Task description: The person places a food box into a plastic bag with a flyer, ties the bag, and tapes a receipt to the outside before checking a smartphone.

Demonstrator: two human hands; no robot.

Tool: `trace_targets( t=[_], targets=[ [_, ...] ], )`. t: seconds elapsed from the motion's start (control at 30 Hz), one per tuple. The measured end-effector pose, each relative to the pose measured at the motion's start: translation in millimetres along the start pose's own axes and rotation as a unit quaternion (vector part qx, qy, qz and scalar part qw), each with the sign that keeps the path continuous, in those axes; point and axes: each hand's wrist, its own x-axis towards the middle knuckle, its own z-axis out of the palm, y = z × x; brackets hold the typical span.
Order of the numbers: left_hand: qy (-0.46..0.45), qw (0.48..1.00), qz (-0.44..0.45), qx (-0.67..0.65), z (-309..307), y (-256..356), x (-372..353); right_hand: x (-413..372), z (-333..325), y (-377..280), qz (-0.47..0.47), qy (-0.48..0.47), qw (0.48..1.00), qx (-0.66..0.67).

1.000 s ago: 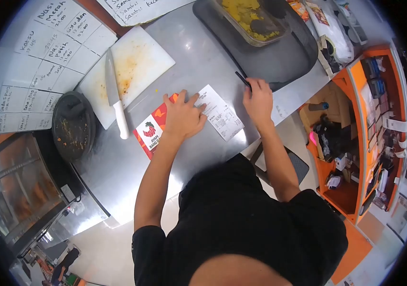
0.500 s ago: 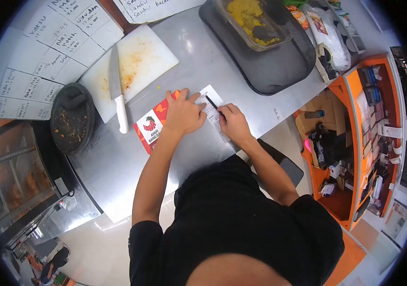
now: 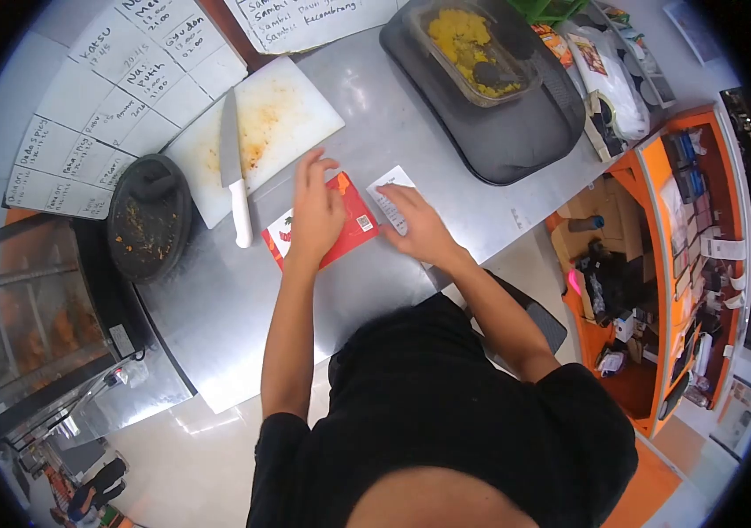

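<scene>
A red printed card or packet [image 3: 356,222] lies on the steel table. Over its left part is my left hand [image 3: 316,214], fingers apart and raised, with nothing in it. To the right, a white printed slip [image 3: 386,187] lies partly under my right hand [image 3: 419,228], whose fingers are spread over it. No pen shows in either hand. Left of the card, a knife with a white handle [image 3: 241,214] rests with its blade on a stained white cutting board [image 3: 305,119].
A dark stone mortar [image 3: 151,220] stands at the left by a glass display case. At the back right, a black tray [image 3: 516,145] bears a clear container of yellow food [image 3: 462,40]. An orange shelf [image 3: 648,176] stands right. Someone is at the far lower left [image 3: 85,502].
My left hand has lifted its fingers, baring more of the red card. The black pen near my right hand no longer shows, and that hand has opened over the slip. The view has shifted slightly.
</scene>
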Motion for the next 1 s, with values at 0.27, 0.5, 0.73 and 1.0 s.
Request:
trace_targets(
  t=[0.27,0.5,0.73,1.0],
  targets=[
    [0.114,0.966,-0.225,-0.051,-39.5,-50.8,-102.5,6.8,38.0,-5.7,-0.053,-0.033,0.998,0.023],
    [0.225,0.959,-0.167,-0.044,-13.5,-69.9,-110.6,9.4,52.3,0.6,-0.020,-0.035,0.999,0.008],
    [0.207,0.970,-0.115,0.055,-18.1,-70.8,-114.5,16.7,17.7,0.2,-0.090,-0.149,0.984,-0.029],
    [0.019,0.953,0.005,0.304,-37.9,-51.8,-103.1,55.0,56.6,0.7,-0.138,-0.180,0.967,-0.119]
  ],
)
